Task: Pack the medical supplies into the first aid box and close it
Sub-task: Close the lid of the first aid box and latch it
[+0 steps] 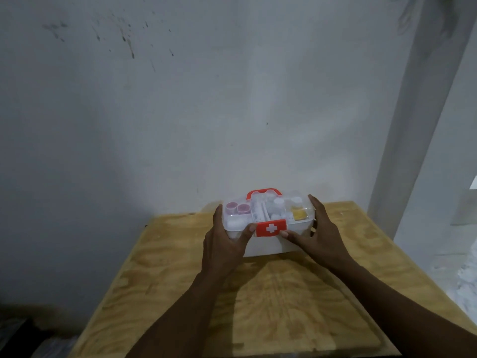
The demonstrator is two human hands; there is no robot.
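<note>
The first aid box (265, 245) is white with a clear lid, a red handle (263, 191) at the back and a red latch (271, 228) with a white cross at the front. Its lid is down. Through the lid I see pink-capped vials (237, 208), white bottles (277, 204) and a yellow item (299, 214). My left hand (223, 244) grips the box's left end, thumb beside the latch. My right hand (318, 235) grips the right end, thumb touching the latch's right side.
The box stands at the far side of a plywood table (258, 306), close to a stained white wall (206, 112). A white pillar (418, 125) rises at the right. The floor drops off left and right of the table.
</note>
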